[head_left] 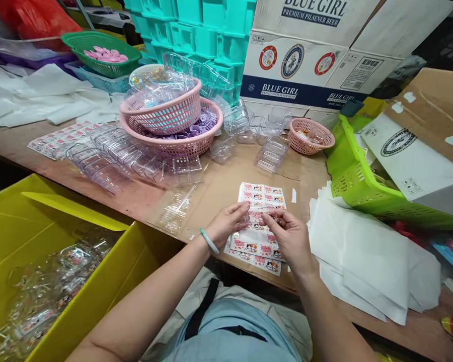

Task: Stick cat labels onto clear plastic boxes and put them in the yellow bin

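Observation:
My left hand point(228, 221) and my right hand point(289, 235) meet just above a sheet of cat stickers point(262, 195) lying on the cardboard-covered table. Between the fingertips of both hands I hold a small clear plastic box point(257, 213). A pale green bangle sits on my left wrist. More sticker sheets point(254, 256) lie stacked under my hands at the table's near edge.
Rows of clear plastic boxes point(109, 156) lie at left, by two stacked pink baskets point(173, 125) and a small pink basket point(311, 136). White paper sheets point(362, 256) and a green crate point(358, 181) are at right. A yellow bin point(60, 261) with packed boxes stands below left.

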Available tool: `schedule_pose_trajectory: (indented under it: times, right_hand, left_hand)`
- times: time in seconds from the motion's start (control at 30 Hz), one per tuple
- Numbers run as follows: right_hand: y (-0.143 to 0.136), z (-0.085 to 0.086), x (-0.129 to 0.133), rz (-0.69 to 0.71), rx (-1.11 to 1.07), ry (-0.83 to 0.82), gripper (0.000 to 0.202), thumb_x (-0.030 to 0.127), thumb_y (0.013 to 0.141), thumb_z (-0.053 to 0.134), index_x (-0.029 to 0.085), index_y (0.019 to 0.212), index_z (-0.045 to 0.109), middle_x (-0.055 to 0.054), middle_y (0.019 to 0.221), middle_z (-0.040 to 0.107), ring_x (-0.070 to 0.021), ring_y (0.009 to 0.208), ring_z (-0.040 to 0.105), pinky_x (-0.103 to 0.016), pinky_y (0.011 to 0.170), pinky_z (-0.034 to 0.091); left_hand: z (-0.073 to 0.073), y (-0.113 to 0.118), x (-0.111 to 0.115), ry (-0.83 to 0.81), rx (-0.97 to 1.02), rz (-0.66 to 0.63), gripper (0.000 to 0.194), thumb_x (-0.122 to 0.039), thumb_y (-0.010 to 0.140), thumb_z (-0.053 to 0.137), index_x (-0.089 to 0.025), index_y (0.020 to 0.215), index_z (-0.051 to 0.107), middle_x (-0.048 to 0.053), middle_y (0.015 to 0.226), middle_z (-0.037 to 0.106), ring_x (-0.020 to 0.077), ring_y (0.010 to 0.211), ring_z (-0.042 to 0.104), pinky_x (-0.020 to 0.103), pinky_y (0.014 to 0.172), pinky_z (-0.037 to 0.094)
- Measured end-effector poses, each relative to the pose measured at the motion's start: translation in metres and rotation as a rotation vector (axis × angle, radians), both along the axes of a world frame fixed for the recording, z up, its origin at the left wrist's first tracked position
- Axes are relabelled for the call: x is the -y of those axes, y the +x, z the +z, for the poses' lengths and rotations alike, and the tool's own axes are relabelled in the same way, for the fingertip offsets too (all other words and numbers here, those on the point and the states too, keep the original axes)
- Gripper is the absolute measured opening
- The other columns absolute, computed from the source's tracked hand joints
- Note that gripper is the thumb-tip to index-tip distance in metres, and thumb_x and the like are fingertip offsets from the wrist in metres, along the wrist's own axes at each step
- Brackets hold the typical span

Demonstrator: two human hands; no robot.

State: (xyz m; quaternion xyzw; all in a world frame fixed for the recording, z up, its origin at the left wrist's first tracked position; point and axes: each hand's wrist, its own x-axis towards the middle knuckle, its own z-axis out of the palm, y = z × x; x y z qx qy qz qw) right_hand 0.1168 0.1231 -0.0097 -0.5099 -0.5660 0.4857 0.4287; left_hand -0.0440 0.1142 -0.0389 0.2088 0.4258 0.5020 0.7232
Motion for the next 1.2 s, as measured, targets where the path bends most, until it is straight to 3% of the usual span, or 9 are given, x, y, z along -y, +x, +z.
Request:
schedule_pose_trajectory:
  times: [0.2, 0.53, 0.93, 1.2]
  right_hand:
    - [-0.0018, -0.0004, -0.0010, -0.008, 0.019, -0.022, 0.025, 0.040, 0.074, 0.073, 0.018, 0.084, 0.066, -0.003, 0.075, 0.069, -0.0171, 0.070, 0.067, -0.026, 0.064, 0.050]
    - [-0.0024, 0.0013, -0.0014, 0.003, 0.056, -0.015, 0.030, 0.045, 0.072, 0.073, 0.017, 0.082, 0.066, -0.003, 0.072, 0.069, -0.0175, 0.067, 0.065, -0.027, 0.062, 0.050]
    - [-0.0036, 0.0011, -0.0007, 0.008, 0.100, -0.007, 0.031, 0.046, 0.073, 0.071, 0.017, 0.081, 0.066, -0.003, 0.072, 0.068, -0.0157, 0.065, 0.062, -0.025, 0.059, 0.047]
    - [-0.0037, 0.0057, 0.0042, 0.007, 0.279, 0.010, 0.030, 0.048, 0.078, 0.065, 0.018, 0.080, 0.065, -0.002, 0.067, 0.067, -0.0156, 0.059, 0.060, -0.025, 0.054, 0.044]
  left_hand:
    - [0.0021, -0.0005, 0.0005, -0.003, -0.025, -0.011, 0.043, -0.043, 0.074, 0.072, -0.019, 0.109, 0.067, 0.007, 0.108, 0.064, 0.0119, 0.086, 0.059, 0.032, 0.090, 0.045]
    - [-0.0004, -0.0002, 0.0008, 0.031, -0.027, -0.020, 0.047, -0.045, 0.071, 0.074, -0.019, 0.110, 0.068, 0.006, 0.108, 0.061, 0.0090, 0.080, 0.055, 0.027, 0.081, 0.045]
    - [0.0013, -0.0017, 0.0016, 0.037, -0.029, -0.021, 0.052, -0.048, 0.069, 0.074, -0.019, 0.112, 0.067, 0.007, 0.107, 0.061, 0.0119, 0.087, 0.057, 0.029, 0.083, 0.046]
    - [-0.0002, 0.0039, 0.0056, 0.074, -0.100, -0.002, 0.067, -0.028, 0.057, 0.084, -0.017, 0.118, 0.061, 0.004, 0.089, 0.062, 0.0108, 0.074, 0.059, 0.025, 0.073, 0.043]
